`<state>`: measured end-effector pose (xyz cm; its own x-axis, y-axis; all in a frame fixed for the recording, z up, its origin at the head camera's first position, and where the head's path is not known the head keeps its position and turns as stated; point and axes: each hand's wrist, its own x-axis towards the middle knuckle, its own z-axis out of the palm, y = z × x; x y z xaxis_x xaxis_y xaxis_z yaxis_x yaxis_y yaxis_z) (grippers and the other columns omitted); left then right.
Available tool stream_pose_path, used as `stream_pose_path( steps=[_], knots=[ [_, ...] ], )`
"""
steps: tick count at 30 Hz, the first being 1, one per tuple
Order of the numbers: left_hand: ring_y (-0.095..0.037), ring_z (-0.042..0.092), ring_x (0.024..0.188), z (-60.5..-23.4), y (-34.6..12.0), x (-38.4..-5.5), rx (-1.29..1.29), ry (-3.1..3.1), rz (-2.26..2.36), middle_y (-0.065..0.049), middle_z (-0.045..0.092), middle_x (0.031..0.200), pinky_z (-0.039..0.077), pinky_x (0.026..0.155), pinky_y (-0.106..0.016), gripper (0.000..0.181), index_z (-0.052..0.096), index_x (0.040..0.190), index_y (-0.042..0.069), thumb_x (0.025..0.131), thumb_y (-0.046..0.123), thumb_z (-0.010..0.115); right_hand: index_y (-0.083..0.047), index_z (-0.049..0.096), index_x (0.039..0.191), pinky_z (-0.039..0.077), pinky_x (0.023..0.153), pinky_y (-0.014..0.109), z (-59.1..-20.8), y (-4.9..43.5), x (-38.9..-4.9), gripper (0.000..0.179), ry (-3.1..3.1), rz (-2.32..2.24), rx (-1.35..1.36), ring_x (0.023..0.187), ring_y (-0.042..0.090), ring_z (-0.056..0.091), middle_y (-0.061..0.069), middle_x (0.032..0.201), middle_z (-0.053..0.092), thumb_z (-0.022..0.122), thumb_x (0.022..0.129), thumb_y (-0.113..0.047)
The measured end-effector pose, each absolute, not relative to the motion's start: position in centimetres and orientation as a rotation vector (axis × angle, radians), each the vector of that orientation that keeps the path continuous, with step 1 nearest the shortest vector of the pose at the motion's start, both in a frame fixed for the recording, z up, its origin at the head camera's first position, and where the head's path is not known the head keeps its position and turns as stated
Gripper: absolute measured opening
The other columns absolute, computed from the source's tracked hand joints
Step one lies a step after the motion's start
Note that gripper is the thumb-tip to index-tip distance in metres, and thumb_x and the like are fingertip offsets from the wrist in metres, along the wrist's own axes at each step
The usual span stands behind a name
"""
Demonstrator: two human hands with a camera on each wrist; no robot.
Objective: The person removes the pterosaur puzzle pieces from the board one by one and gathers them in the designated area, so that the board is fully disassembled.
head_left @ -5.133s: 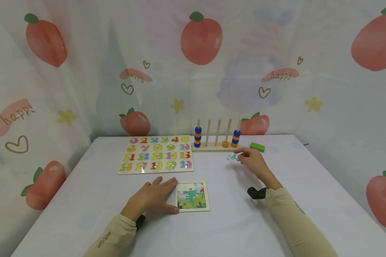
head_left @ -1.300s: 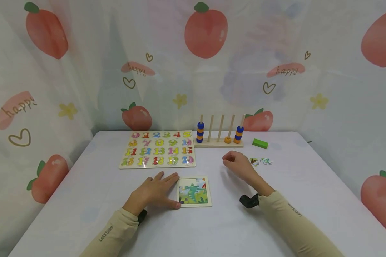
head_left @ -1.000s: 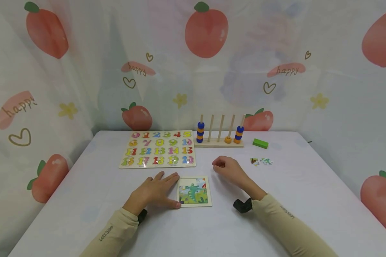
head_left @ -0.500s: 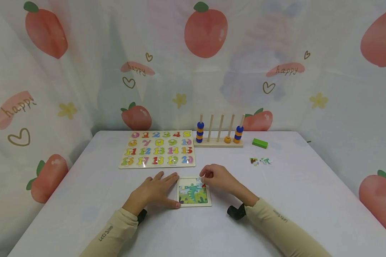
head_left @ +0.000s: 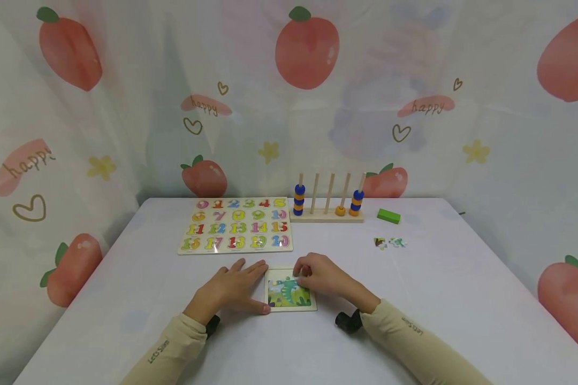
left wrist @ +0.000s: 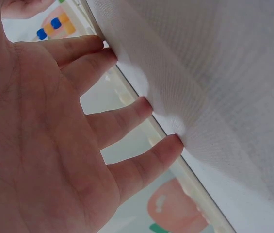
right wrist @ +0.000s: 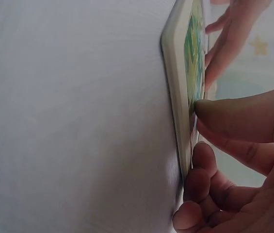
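Note:
A small framed jigsaw puzzle (head_left: 289, 294) with a green dinosaur picture lies on the table; pale backing shows along its top left part. My left hand (head_left: 228, 291) rests flat and spread, with index fingertip and thumb against the frame's left edge. Over the puzzle's upper right corner is my right hand (head_left: 322, 275), its fingers curled. In the right wrist view the thumb (right wrist: 238, 119) and forefinger come together at the picture's surface; I cannot tell whether they pinch a piece. Two loose puzzle pieces, one brown (head_left: 380, 243) and one green and white (head_left: 397, 243), lie to the right.
A wooden number board (head_left: 236, 224) lies at the back left. Beside it stands a bead rack (head_left: 327, 216) with upright pegs and blue and orange beads. A green block (head_left: 388, 216) lies behind the loose pieces. Printed curtains (head_left: 308, 133) surround the white table (head_left: 270, 353).
My right hand has set the green and white piece down by the brown one, then moved left and nearer onto the puzzle's upper right corner. My left hand has stayed at the frame.

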<state>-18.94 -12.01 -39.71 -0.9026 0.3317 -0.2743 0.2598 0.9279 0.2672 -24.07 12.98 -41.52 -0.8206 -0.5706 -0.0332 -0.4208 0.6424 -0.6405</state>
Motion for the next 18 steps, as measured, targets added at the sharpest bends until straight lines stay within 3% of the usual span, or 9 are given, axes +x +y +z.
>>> stream_pose_path(
  steps=[18],
  knots=[
    [-0.041, 0.024, 0.159, -39.74, -11.96, -18.87, 0.44, 2.772, 0.316, 0.0, 0.037, 0.172, 0.028, 0.122, -0.067, 0.103, 0.043, 0.166, 0.019, 0.083, 0.06, 0.087, -0.013, 0.074, 0.098, 0.046, 0.084, 0.039, -41.48, 12.68, -23.31, 0.013, 2.689, -0.962, -0.781, 0.1, 0.024, 0.049, 0.007, 0.108, 0.055, 0.077, 0.095, 0.0]
  ],
)
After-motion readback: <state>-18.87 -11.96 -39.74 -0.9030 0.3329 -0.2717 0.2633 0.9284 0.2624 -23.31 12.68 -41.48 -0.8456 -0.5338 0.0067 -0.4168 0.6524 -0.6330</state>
